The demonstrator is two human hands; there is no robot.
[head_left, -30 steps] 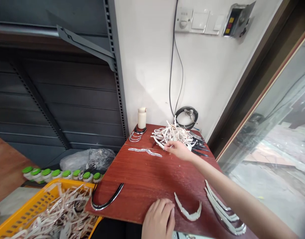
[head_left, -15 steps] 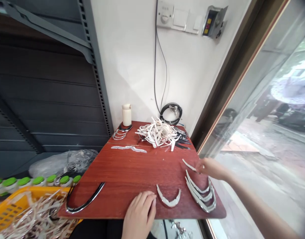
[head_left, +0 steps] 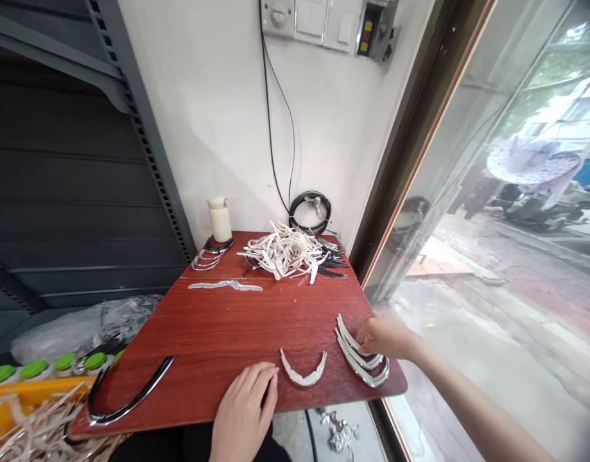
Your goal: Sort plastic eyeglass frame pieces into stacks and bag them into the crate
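Observation:
My right hand (head_left: 384, 337) rests on a stack of curved white strips (head_left: 357, 356) at the right front corner of the red wooden board (head_left: 237, 327), its fingers touching the top strip. My left hand (head_left: 244, 410) lies flat on the board's front edge, holding nothing, just left of a single curved white piece (head_left: 303, 374). A heap of white and black strips (head_left: 287, 250) sits at the back of the board.
A black curved band (head_left: 126, 398) lies at the front left. A flat wavy strip (head_left: 226, 285), metal rings (head_left: 205, 260) and a cream bottle (head_left: 220, 218) stand toward the back. A yellow basket (head_left: 20, 417) of strips and green-capped jars (head_left: 34, 369) are at the left. A glass window (head_left: 492, 212) borders the right.
My right hand went from the back heap to the right front corner with a white strip and set it on the stack. The view swung right. My left hand stayed put.

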